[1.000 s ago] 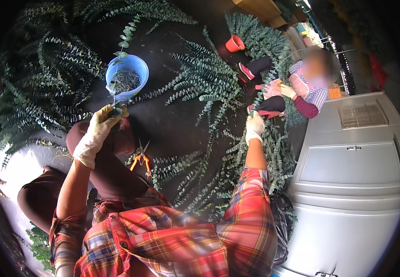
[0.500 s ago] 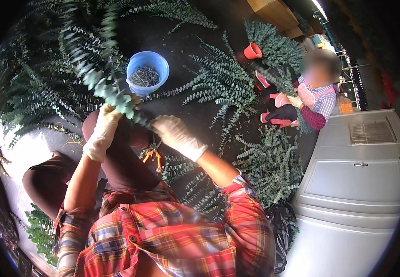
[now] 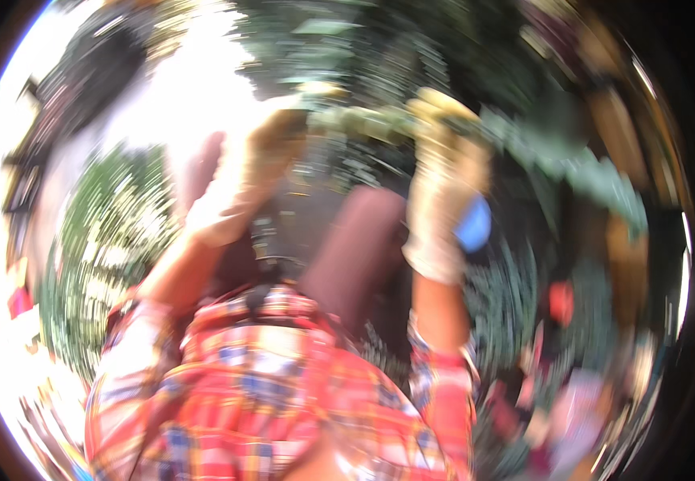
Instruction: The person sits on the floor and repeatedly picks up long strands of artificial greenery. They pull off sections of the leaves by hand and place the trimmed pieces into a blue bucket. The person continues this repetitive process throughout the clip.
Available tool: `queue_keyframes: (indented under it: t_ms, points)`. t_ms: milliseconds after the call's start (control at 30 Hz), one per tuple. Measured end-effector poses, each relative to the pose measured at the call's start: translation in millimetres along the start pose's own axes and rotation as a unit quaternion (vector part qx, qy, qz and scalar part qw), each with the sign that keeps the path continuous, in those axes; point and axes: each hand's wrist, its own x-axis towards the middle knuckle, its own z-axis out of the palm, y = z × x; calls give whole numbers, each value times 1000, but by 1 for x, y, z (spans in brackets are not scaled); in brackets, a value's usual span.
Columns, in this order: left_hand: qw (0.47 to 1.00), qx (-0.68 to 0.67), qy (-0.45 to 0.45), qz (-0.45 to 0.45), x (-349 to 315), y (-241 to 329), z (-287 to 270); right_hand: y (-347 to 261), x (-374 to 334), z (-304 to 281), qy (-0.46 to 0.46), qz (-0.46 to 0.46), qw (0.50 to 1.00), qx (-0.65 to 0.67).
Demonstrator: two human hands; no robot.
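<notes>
The whole view is smeared by motion. A leafy eucalyptus branch (image 3: 371,124) is held up crosswise in front of me, its leafy end reaching far to the right. My left hand (image 3: 255,164), in a pale glove, is closed at the branch's left part. Also gloved, my right hand (image 3: 443,184) has its fingers wrapped round the stem farther right. Both forearms rise from plaid sleeves, with my dark-trousered knee (image 3: 355,244) between them. Single fingers are too blurred to make out fully.
Partly behind my right wrist shows a blue bucket (image 3: 474,226). A red pot (image 3: 561,303) stands farther right, above a blurred co-worker (image 3: 576,409). Green foliage (image 3: 115,256) lies at the left, with more along the top. Brown cardboard (image 3: 616,136) edges the upper right.
My view has swung left, so the blue bucket and co-worker appear farther right and lower. My hands have moved apart, and the branch now lies crosswise, pointing right.
</notes>
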Motion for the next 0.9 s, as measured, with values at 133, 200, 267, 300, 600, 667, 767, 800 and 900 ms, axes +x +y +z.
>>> queue_keyframes:
  t_ms: [133, 200, 267, 300, 600, 667, 767, 800, 900]
  points:
    - [943, 85, 85, 310, 5, -21, -58, 21, 0, 52, -32, -5, 999, 44]
    - [943, 57, 123, 305, -6, -42, -83, 13, -7, 90, -69, 17, 992, 100]
    - [891, 43, 252, 375, 3, -50, -66, 15, 11, 91, -137, 42, 982, 126]
    - [902, -7, 244, 355, -1, -58, -71, 12, 11, 106, -137, 47, 979, 142]
    - [873, -216, 437, 9, -101, -155, -195, 66, -28, 199, -409, 175, 896, -5]
    - [831, -148, 535, -39, -135, -214, -226, 75, -32, 190, -434, 212, 875, -24]
    - [710, -123, 676, -156, -184, -278, -264, 73, -31, 180, -411, 268, 869, -68]
    - [689, -102, 697, -171, -205, -306, -277, 76, -29, 178, -410, 273, 867, -70]
    - [692, 119, 615, -360, -217, -318, -278, 84, -21, 162, -390, 275, 873, -103]
